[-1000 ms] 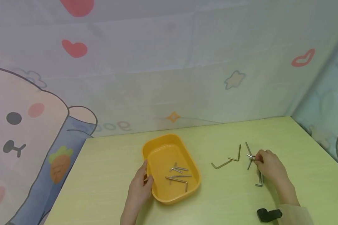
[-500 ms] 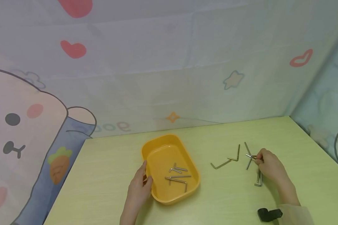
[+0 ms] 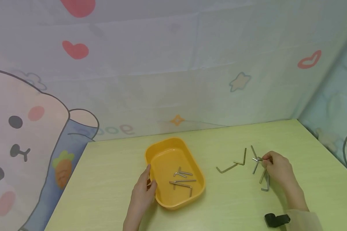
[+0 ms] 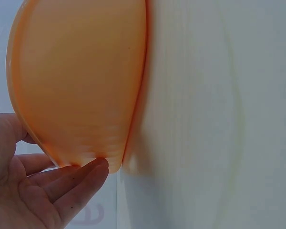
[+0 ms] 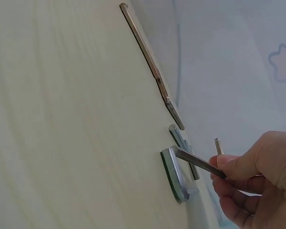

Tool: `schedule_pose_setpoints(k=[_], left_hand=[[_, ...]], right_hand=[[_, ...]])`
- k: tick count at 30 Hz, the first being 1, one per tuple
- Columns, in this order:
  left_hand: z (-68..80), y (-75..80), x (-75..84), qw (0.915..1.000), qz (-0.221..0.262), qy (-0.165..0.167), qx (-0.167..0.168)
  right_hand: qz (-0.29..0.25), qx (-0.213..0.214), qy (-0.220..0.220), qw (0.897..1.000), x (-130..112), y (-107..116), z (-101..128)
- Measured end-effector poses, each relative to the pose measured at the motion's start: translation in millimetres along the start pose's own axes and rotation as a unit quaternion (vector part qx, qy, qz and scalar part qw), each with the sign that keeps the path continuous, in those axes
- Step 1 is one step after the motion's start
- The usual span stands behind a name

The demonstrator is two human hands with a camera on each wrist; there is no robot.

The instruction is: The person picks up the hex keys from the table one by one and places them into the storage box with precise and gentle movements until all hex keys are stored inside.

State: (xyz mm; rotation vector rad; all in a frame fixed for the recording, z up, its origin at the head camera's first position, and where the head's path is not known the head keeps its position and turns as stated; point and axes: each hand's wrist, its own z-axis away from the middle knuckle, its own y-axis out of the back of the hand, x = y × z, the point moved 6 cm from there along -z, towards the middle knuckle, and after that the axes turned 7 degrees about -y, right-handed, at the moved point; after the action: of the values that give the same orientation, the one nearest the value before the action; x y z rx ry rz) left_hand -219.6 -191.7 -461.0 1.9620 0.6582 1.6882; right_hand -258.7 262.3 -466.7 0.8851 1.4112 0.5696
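Note:
My right hand (image 3: 279,168) pinches a metal hex key (image 5: 200,163) between thumb and fingertips, over a small cluster at the right of the table. Crossed hex keys (image 3: 255,154) lie just left of these fingers, and another hex key (image 3: 267,184) lies below the hand, partly covered by it. My left hand (image 3: 143,194) holds the left side of a yellow tray (image 3: 164,154), thumb at the rim and fingers against the outer wall (image 4: 81,90). Inside the tray, several L-shaped hex keys (image 3: 183,184) lie loosely in its near half.
Two hex keys (image 3: 229,168) lie end to end between the tray and the cluster. The pale yellow-green table (image 3: 115,166) meets a printed cloth backdrop (image 3: 162,80) behind. A black strap piece (image 3: 276,220) sits at my right wrist.
The hex key in my right fingers has turned, its longer arm now slanting toward the near side of the table. My left hand and the tray stay where they were.

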Motion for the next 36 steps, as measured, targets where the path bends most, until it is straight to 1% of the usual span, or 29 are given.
schedule_pose_setpoints(k=[5,10,15,19,26,31,36], left_hand=[[0.7,0.0,-0.2,1.0000,0.002,0.001,-0.003],[0.6,1.4,0.0,1.0000,0.001,0.006,-0.003],[-0.2,2.0,0.4,1.0000,0.001,0.008,-0.001],[-0.4,0.1,-0.3,1.0000,0.001,0.007,-0.004],[-0.3,-1.5,0.9,1.0000,0.004,0.006,-0.005],[-0.6,-1.5,3.7,1.0000,0.006,0.002,-0.005],[0.3,-0.7,2.3,0.9999,0.005,0.009,-0.005]], right_hand=[[-0.001,-0.003,0.003,1.000,-3.2,2.3,1.2],[-0.007,0.001,0.018,1.000,-10.0,7.9,1.3],[0.011,0.008,0.034,0.999,-15.8,16.1,1.0],[0.025,0.010,0.034,0.999,-19.0,20.1,4.5],[0.027,0.011,0.042,0.999,-27.5,27.6,7.9],[0.032,0.025,0.049,0.998,-37.8,37.1,11.2],[0.021,0.036,0.054,0.998,-48.6,40.5,15.6]])
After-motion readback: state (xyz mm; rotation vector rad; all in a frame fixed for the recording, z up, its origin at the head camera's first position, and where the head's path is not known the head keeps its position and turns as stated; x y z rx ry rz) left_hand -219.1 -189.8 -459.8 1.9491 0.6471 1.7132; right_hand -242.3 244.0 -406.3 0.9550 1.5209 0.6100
